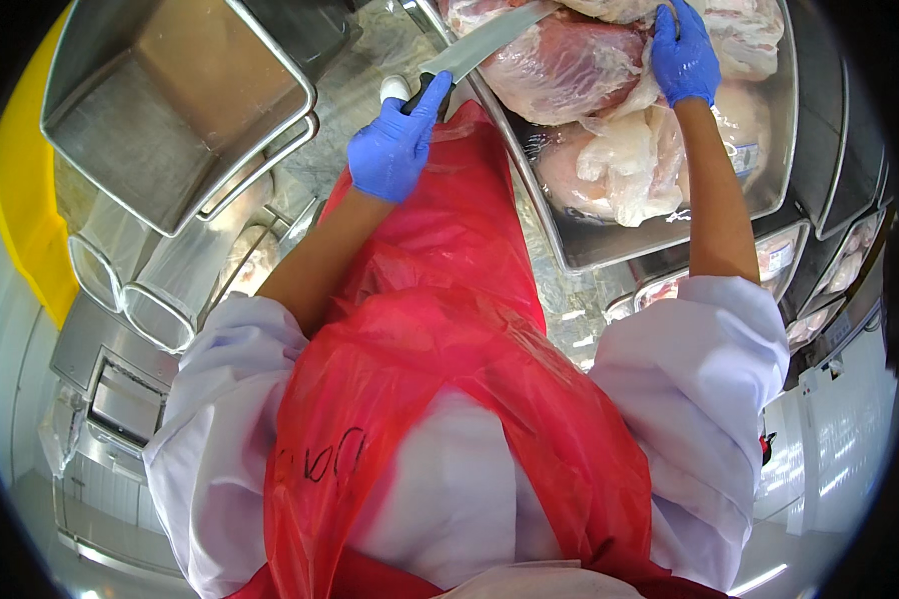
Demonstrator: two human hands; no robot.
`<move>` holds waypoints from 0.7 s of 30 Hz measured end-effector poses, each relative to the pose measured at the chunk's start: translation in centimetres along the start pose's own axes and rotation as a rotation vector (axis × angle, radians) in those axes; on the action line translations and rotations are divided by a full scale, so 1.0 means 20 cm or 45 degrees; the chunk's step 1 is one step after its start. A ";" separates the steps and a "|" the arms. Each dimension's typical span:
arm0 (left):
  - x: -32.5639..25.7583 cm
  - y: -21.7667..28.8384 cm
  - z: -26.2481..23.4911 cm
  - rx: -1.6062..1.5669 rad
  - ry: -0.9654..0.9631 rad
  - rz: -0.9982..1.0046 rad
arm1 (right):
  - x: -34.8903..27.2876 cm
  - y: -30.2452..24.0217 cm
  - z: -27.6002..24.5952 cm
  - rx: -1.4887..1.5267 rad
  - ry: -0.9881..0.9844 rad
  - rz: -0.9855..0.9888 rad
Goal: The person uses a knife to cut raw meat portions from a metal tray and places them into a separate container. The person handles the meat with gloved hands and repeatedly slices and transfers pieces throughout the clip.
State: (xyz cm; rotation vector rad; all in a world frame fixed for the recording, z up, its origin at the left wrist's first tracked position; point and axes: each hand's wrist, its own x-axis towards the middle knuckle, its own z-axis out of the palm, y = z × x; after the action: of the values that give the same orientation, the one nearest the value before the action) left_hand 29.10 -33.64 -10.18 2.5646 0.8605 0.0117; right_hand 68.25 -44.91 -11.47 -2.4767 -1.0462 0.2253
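My left hand (390, 150), in a blue glove, is closed around the black handle of a knife (489, 42). The broad blade points up and to the right, over the rim of a metal tub (659, 240) and against a plastic-wrapped piece of meat (569, 75). My right hand (685, 58), also blue-gloved, reaches over the tub with its fingers bent at the clear plastic bag (649, 85) about the meat; its fingertips are partly hidden. Below it lies another bagged piece (579, 180) with bunched, whitish plastic (629, 165).
An upright metal bin (170, 120) stands on the left beside a yellow surface (25, 180). Further metal tubs with meat (774, 255) line the right side. A white boot tip (395, 88) shows by the knife handle. A red plastic apron (420, 270) covers my front.
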 end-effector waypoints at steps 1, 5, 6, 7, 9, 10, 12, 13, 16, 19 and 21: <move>0.00 -0.03 0.02 0.010 -0.007 0.009 | 0.01 0.00 0.00 0.021 0.006 -0.006; 0.04 -0.11 0.08 0.002 -0.036 0.067 | 0.01 0.05 0.02 -0.016 0.052 -0.032; 0.05 -0.13 0.09 0.003 -0.038 0.081 | 0.01 0.06 0.03 -0.040 0.070 -0.047; 0.03 -0.15 0.12 -0.038 -0.019 0.092 | 0.00 0.07 0.03 -0.038 0.056 -0.076; 0.04 -0.18 0.15 -0.022 -0.043 0.099 | 0.00 0.07 0.03 -0.016 0.053 -0.051; 0.04 -0.20 0.16 -0.015 -0.055 0.102 | 0.00 0.06 0.04 -0.005 0.052 -0.040; 0.05 -0.23 0.20 0.037 -0.020 0.115 | 0.01 0.05 0.03 0.010 0.045 -0.026; 0.05 -0.24 0.22 0.063 -0.002 0.118 | 0.01 0.04 0.03 0.019 0.040 -0.021; 0.07 -0.23 0.10 0.071 -0.058 0.131 | 0.03 0.06 0.04 -0.014 0.047 -0.047; 0.10 -0.11 -0.26 -0.050 -0.207 0.117 | 0.04 0.09 0.05 -0.028 0.044 0.066; 0.16 0.01 -0.56 0.154 -0.383 0.058 | 0.05 0.12 0.07 0.021 0.035 0.084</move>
State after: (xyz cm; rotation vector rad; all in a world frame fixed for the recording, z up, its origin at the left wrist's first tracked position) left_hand 30.13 -27.47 -0.43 2.6046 0.7066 -0.4138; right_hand 70.12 -45.27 -13.82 -2.4953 -0.9484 0.2186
